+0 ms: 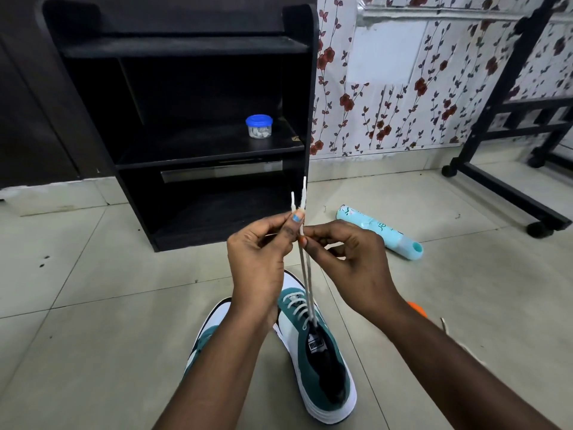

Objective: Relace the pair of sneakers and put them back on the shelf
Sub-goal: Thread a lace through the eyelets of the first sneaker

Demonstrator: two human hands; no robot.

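Two green-and-white sneakers lie on the tiled floor near me. The right sneaker [322, 361] has a white lace [307, 274] threaded through its eyelets. Both lace ends are pulled straight up above the shoe. My left hand [257, 262] pinches the two ends together near their tips. My right hand [350, 259] grips the same strands just below. The left sneaker [207, 330] is mostly hidden behind my left forearm. The black shelf unit [186, 144] stands straight ahead against the wall.
A small blue-lidded jar [259, 126] sits on the middle shelf. A teal spray can [381, 231] lies on the floor to the right. A black wheeled frame [508, 169] stands at far right. An orange item [417, 308] and another lace [446, 327] lie behind my right forearm.
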